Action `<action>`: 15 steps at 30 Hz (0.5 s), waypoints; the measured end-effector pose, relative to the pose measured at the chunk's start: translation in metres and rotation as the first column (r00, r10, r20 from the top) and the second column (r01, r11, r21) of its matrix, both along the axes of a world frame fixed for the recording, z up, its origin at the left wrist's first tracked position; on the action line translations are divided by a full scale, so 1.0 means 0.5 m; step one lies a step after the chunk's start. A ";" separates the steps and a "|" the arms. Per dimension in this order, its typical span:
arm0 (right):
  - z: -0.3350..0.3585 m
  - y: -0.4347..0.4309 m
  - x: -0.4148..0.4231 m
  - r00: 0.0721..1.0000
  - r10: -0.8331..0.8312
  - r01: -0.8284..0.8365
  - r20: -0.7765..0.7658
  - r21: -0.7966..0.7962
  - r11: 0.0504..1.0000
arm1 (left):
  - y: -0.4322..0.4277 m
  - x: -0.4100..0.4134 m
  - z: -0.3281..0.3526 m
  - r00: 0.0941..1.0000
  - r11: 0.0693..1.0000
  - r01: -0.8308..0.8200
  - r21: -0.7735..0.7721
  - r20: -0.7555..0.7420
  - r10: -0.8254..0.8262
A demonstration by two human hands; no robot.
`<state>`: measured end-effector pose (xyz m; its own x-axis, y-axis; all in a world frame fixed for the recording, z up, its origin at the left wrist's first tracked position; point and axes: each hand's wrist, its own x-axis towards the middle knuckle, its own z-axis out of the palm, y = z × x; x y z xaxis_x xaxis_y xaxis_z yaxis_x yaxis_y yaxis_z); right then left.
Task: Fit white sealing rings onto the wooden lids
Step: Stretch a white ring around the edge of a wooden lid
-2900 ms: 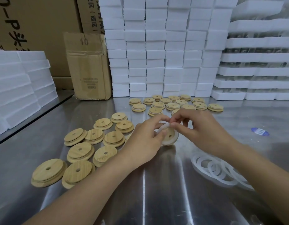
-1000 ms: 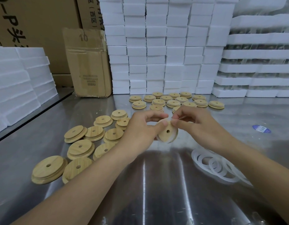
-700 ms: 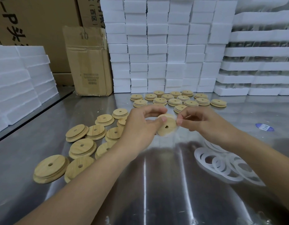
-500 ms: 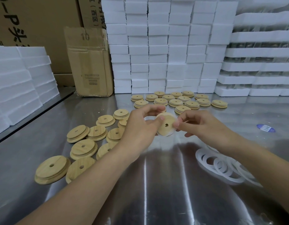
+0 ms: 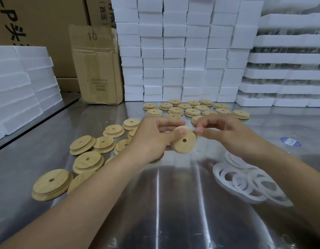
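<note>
Gripping a wooden lid (image 5: 184,141) clear of the metal table (image 5: 173,221), the left hand (image 5: 153,139) holds it tilted, with its flat face and small hole turned toward the camera. The thumb presses on the upper rim and the other fingers curl behind the disc. The right hand (image 5: 225,134) sits just beside the lid on its right. Its fingers are curled, and the thumb and forefinger tips pinch at the lid's upper right edge. A whitish bit shows at that spot, too blurred to tell whether it is a ring.

Bare steel lies between the two forearms, from the hands down to the near edge of the view. To the left, loose lids (image 5: 87,161) lie flat on the table, some overlapping, the nearest partly hidden behind the left wrist. Beyond the hands a far group of lids (image 5: 191,108) sits near the foot of stacked foam blocks (image 5: 182,51). A pile of white sealing rings (image 5: 245,182) lies overlapped on the table, beside and partly under the right forearm. A blue sticker (image 5: 290,141) lies farther right. A cardboard box (image 5: 98,69) stands at the back left, and foam slabs (image 5: 21,83) line the left edge.

Both bare forearms reach in from the lower corners and converge at mid-table.
</note>
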<state>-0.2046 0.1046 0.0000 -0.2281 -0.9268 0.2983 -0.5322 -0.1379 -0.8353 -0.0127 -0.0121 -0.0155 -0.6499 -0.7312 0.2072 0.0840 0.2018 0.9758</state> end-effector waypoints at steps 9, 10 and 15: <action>-0.012 -0.005 0.014 0.996 -0.089 0.088 0.022 0.045 0.995 | 0.010 -0.003 -0.012 0.995 0.998 -0.043 0.038 -0.091 0.046; -0.012 -0.005 0.016 0.995 -0.101 0.101 0.020 0.024 0.995 | 0.010 -0.004 -0.013 0.994 0.998 -0.041 0.044 -0.100 0.045; -0.018 -0.006 0.029 0.993 -0.115 0.116 0.016 -0.104 0.988 | 0.012 -0.006 -0.018 0.999 0.999 -0.028 0.030 -0.031 0.029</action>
<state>-0.1902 0.1014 -0.0090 -0.3351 -0.8581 0.3891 -0.5415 -0.1626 -0.8248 -0.0156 -0.0060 -0.0244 -0.6226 -0.7551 0.2055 0.1093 0.1761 0.9783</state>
